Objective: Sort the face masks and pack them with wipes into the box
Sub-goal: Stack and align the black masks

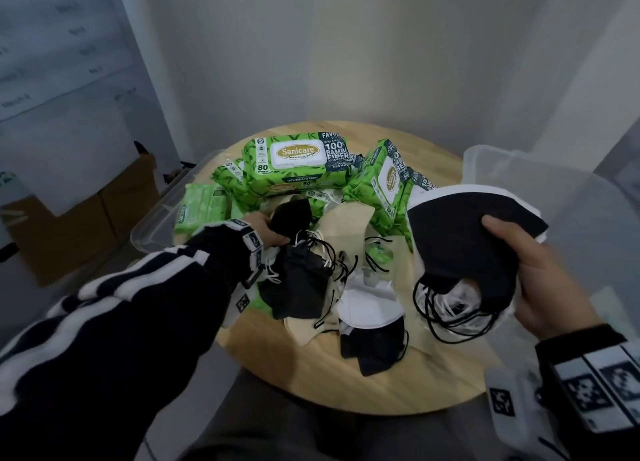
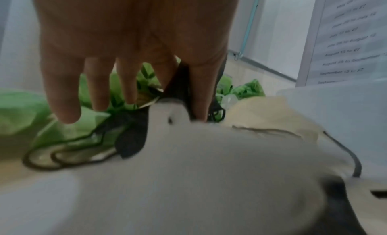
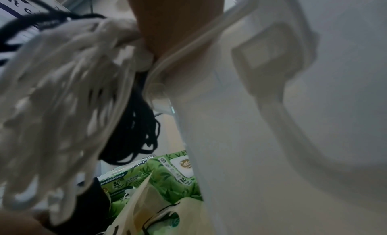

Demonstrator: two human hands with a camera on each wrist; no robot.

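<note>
On the round wooden table (image 1: 363, 388), loose black, white and beige face masks (image 1: 349, 287) lie heaped at the centre. Behind the heap sit green Sanicare wipes packs (image 1: 298, 164). The left hand (image 1: 268, 230) reaches into the heap and pinches a black mask (image 1: 291, 214) between thumb and forefinger, its other fingers spread. The right hand (image 1: 540, 277), right of the heap, grips a stack of black and white masks (image 1: 464, 239), thumb on top, ear loops dangling. A clear plastic box (image 1: 519, 169) stands just behind that stack.
</note>
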